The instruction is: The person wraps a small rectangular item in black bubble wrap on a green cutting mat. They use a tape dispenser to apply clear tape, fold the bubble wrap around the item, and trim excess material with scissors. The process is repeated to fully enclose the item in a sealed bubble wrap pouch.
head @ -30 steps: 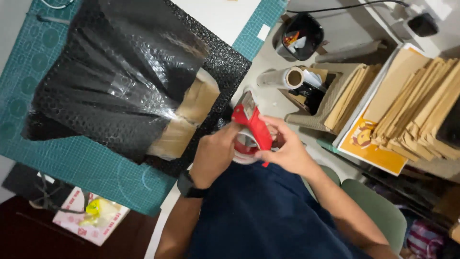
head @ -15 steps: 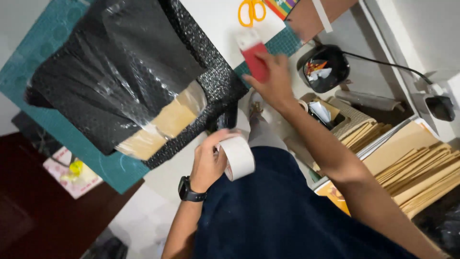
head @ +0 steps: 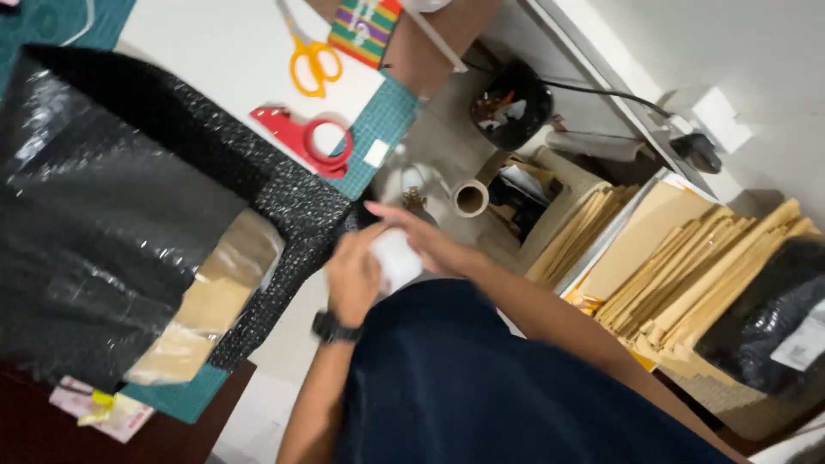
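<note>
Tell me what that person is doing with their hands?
The person holds a white roll of tape between both hands, close to their body. The left hand, with a dark watch on its wrist, grips it from one side and the right hand covers the other. Beside them a black bubble-wrap bag lies on the green cutting mat, with a brown padded envelope sticking out. The red tape dispenser lies empty on the table near orange scissors.

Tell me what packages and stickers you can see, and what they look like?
Black bubble-wrap parcel: left, on the green mat, big, shiny, tan inside.
Brown envelopes: right, stacked upright in rows.
Black packet: far right, with a white label.
White tape roll: middle, between both hands.
</note>
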